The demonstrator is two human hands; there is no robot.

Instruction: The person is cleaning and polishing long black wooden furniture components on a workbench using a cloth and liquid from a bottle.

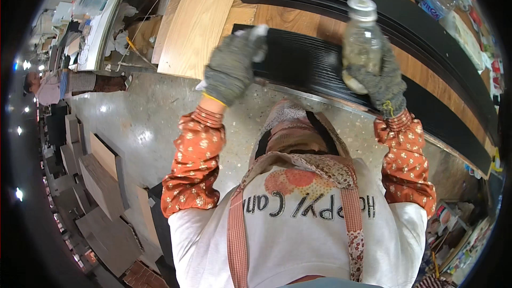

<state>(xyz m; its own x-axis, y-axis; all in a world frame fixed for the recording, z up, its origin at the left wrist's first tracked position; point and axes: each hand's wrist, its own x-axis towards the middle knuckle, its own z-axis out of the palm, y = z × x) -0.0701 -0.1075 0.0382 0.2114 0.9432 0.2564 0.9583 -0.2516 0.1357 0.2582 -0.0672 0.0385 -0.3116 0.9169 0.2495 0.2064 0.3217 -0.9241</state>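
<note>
Here the right hand (381, 82), gloved, grips a clear bottle (362, 37) upright above the black panel (309, 64), clear of its surface. The left hand (230, 66) presses what seems a white cloth (258, 34) onto the panel's end, grip clenched.

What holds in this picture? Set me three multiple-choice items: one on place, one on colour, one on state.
1. Where is the white cloth?
A. Against the black panel
B. On the floor
C. On the person's shoulder

2. What colour are the gloves on both hands?
A. Orange
B. Grey
C. Blue

3. How is the clear bottle?
A. Lying on the panel
B. Held up with its lid on
C. Open and pouring

Answers:
1 A, the left hand holds it at the panel's edge.
2 B, both gloves are grey knit.
3 B, the right hand grips its lower half, with the lid on top.
</note>
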